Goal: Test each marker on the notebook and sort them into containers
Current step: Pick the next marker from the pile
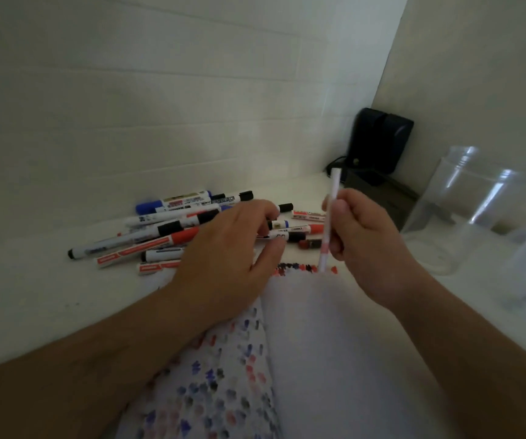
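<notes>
Notebook (334,343) lies open on the white tabletop (33,280), nearest the viewer; its left page is covered in blue, red and dark test dabs, and a row of red and dark dabs runs along the far edge of its right page.

Over that far edge the right hand (359,236) holds a slim white marker (329,223) nearly upright, tip down on the paper at the row of dabs. Its fingers (339,217) are curled tight around the barrel, thumb toward the viewer, the forearm reaching in from the lower right across the notebook's right side.

The left hand (233,245) hovers palm down at the notebook's far left corner, fingers relaxed and slightly spread, thumb stretched toward the marker; whether it touches the page cannot be told. Its forearm crosses the dabbed left page.

Beyond the notebook and partly under the left hand lies a loose pile of markers (166,229) with black, blue and red caps. To the notebook's right stands a clear container (477,204), and behind that, in the corner, a dark device (380,141).
</notes>
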`<action>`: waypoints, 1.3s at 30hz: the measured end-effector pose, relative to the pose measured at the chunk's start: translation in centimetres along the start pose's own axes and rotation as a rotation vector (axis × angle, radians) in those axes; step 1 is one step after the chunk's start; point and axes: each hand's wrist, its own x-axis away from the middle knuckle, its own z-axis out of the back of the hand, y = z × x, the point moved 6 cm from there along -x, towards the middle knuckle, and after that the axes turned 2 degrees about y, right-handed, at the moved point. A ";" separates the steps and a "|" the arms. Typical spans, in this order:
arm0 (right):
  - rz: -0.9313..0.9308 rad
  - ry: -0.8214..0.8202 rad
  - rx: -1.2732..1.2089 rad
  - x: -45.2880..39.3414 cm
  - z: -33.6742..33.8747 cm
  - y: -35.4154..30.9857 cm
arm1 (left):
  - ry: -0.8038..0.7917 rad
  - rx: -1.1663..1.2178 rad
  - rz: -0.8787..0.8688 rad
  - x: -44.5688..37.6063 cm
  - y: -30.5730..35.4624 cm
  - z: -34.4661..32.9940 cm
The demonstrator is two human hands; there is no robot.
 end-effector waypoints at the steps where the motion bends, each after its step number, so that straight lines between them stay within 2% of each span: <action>1: -0.064 0.014 -0.194 0.0 0.0 0.4 | -0.020 -0.006 -0.012 -0.1 0.1 0.0; 3: -0.153 0.005 -0.366 0.0 -0.5 1.3 | -0.064 -0.015 -0.053 -0.2 0.7 -0.3; 7: -0.205 -0.081 -0.462 0.1 -2.4 2.2 | -0.102 0.018 -0.089 0.1 1.8 -1.2; 9: -0.217 -0.078 -0.518 0.3 -2.6 2.3 | -0.125 0.066 -0.041 0.1 1.4 -1.8; 18: -0.211 -0.223 -0.482 0.8 -3.4 2.0 | -0.197 0.078 -0.119 0.2 0.7 -2.7; 22: -0.231 -0.240 -0.549 0.8 -3.6 2.2 | -0.205 0.093 -0.124 0.1 0.6 -2.4; 28: -0.266 -0.237 -0.592 0.6 -3.9 2.6 | -0.238 0.158 -0.055 -0.3 0.4 -2.1; 33: -0.300 -0.294 -0.608 -0.1 -2.1 1.9 | -0.364 0.145 0.069 -0.1 -0.6 -2.3; 36: -0.281 -0.322 -0.546 -0.6 -0.4 1.5 | -0.402 -0.002 0.096 0.3 -1.4 -2.4; 39: -0.193 -0.250 -0.296 -0.4 -0.4 2.0 | -0.449 -0.088 0.108 0.4 -1.3 -2.8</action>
